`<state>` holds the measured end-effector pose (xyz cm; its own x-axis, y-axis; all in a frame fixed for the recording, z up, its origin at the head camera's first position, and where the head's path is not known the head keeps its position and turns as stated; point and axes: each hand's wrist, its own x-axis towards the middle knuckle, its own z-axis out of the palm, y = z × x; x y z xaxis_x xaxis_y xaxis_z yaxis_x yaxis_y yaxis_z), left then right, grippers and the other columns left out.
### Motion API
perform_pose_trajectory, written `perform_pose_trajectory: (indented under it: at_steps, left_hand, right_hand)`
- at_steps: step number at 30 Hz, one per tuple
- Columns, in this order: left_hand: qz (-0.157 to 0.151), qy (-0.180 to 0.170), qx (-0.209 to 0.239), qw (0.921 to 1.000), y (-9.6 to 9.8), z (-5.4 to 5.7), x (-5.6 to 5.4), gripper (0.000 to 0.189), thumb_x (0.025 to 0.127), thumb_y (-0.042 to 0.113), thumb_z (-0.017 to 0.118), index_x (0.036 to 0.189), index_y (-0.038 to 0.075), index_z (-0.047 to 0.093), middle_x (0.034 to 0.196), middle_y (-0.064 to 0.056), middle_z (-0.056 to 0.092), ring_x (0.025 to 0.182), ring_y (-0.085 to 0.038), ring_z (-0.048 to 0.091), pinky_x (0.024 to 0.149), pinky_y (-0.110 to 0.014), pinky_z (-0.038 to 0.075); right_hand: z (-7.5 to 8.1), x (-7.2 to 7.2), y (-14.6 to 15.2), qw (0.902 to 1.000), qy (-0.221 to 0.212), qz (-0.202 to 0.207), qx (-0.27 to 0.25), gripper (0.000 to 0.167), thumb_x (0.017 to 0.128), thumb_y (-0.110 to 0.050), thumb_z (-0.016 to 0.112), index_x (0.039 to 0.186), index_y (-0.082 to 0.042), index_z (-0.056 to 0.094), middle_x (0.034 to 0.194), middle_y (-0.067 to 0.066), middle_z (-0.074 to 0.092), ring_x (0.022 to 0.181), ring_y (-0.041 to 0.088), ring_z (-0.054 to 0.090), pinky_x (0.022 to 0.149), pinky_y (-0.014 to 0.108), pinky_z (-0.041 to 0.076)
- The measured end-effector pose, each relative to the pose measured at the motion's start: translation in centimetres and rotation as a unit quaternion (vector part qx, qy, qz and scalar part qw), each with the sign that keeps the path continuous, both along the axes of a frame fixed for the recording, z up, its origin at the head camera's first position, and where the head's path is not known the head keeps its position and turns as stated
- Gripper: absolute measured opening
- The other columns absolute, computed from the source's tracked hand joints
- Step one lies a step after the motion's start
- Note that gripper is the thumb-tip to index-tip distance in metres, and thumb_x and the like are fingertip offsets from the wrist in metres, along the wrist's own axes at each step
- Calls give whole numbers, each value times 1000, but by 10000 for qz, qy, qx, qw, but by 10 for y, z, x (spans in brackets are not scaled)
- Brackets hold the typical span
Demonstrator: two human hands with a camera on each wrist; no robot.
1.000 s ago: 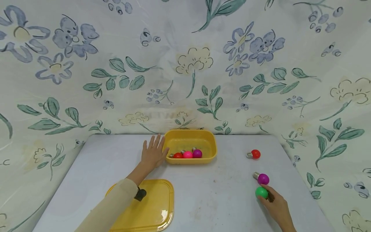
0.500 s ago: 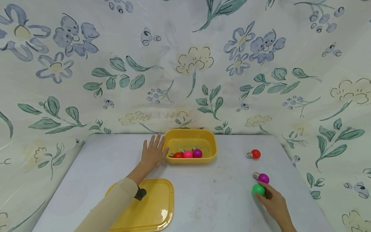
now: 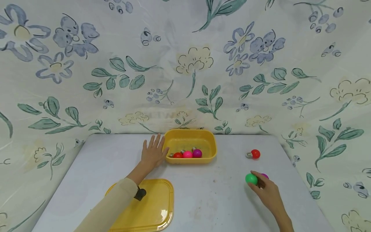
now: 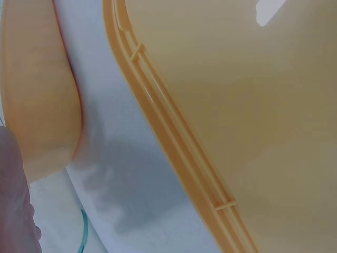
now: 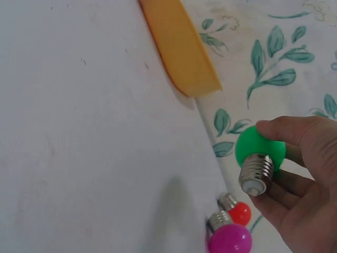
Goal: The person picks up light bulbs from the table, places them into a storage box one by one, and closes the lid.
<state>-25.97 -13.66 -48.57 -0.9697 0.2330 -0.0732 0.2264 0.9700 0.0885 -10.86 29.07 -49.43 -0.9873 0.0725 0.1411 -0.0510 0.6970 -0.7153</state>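
Observation:
My right hand (image 3: 268, 192) pinches a green light bulb (image 3: 251, 178) by its round globe, above the right side of the table; in the right wrist view its metal screw base (image 5: 256, 174) points toward the camera. Partly behind that hand lies a purple bulb (image 5: 230, 239), and farther back a red bulb (image 3: 255, 154). With fingers spread straight, my left hand (image 3: 152, 154) touches the left end of a yellow plastic box (image 3: 189, 161). Inside the box are a red bulb (image 3: 177, 155), a pink bulb (image 3: 187, 154) and a purple bulb (image 3: 197, 153).
A yellow lid (image 3: 156, 206) lies on the white table (image 3: 208, 199) at the front left, under my left forearm. A black wrist-mounted piece (image 3: 140, 194) shows at the left sleeve. Floral cloth (image 3: 185, 64) rises behind the table's back edge.
My right hand has carried the green bulb up and leftward from the table's right side, and it now partly covers the loose purple bulb. The left hand stays against the box.

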Motion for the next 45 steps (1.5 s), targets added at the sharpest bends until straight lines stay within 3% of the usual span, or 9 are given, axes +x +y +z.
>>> perform_pose_trajectory:
  at_steps: [8,24,35,41,45]
  left_hand:
    - [-20,63,-41,10000,0,-1,0,66,108,44,27,159,4,17,165,-19,11,150,-39,6,116,-62,5]
    - [-15,51,-2,10000,0,-4,-2,67,108,45,27,160,4,16,165,-19,10,150,-39,5,116,-62,4]
    - [12,-6,-132,9999,0,-5,-2,67,108,46,26,160,5,15,165,-19,9,150,-38,5,116,-62,7]
    - [20,21,-91,10000,-1,-5,-3,67,108,45,27,160,5,15,165,-18,10,150,-38,5,116,-62,6]
    - [10,101,-87,9999,-1,-6,-3,67,108,45,28,160,5,16,165,-18,10,150,-38,7,116,-62,6]
  right_hand:
    - [7,-17,-16,9982,356,396,-276,45,87,-6,78,130,0,64,119,20,68,107,36,67,87,43,55]
    - [18,-60,-66,9946,18,840,-607,49,89,-11,77,135,-5,62,127,15,66,116,34,63,91,41,53]
    - [32,-100,-103,9904,396,1274,-362,47,90,-12,76,134,-1,61,126,15,65,108,31,65,92,41,53]
    - [36,-120,-116,9902,468,1278,-329,45,90,-10,75,132,1,62,122,17,66,102,31,64,91,42,54]
    - [37,-131,-123,9919,275,1157,-455,46,91,-12,75,133,0,62,127,18,64,107,34,63,93,44,53]
